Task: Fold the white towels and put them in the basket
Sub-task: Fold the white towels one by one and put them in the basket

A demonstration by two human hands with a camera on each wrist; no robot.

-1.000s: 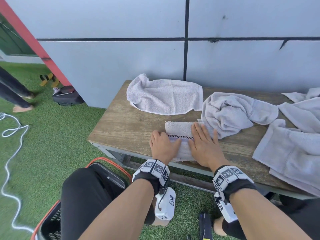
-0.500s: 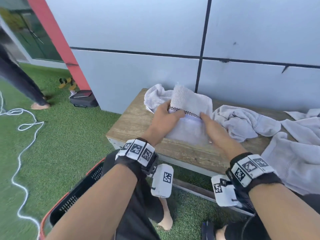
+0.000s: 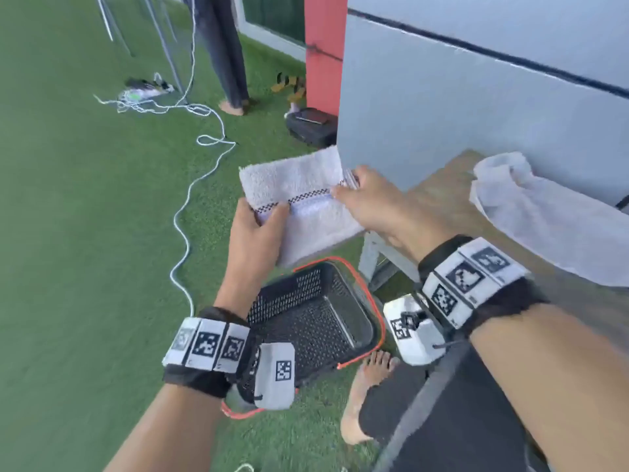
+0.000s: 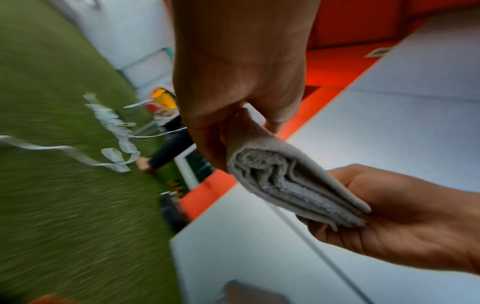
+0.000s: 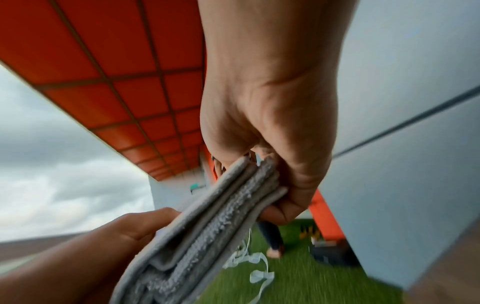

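Observation:
A folded white towel (image 3: 299, 202) with a black checked stripe hangs in the air above the black basket (image 3: 308, 321) with the orange rim, left of the wooden bench. My left hand (image 3: 255, 229) grips the towel's left edge, thumb on top. My right hand (image 3: 367, 202) pinches its right edge. The left wrist view shows the towel's stacked layers (image 4: 285, 181) end-on between both hands. From the right wrist the same folded towel (image 5: 207, 226) appears, pinched under my right fingers (image 5: 275, 207). Another white towel (image 3: 544, 212) lies unfolded on the bench.
The wooden bench (image 3: 439, 195) stands against a grey wall at right. My bare foot (image 3: 367, 386) rests on the green turf beside the basket. A white cord (image 3: 190, 185) snakes over the grass. A person's legs (image 3: 228, 56) and a black case (image 3: 311, 126) are further off.
Both hands have lifted the folded towel off the bench and carried it left, over the basket on the ground. My view has swung left and down with it.

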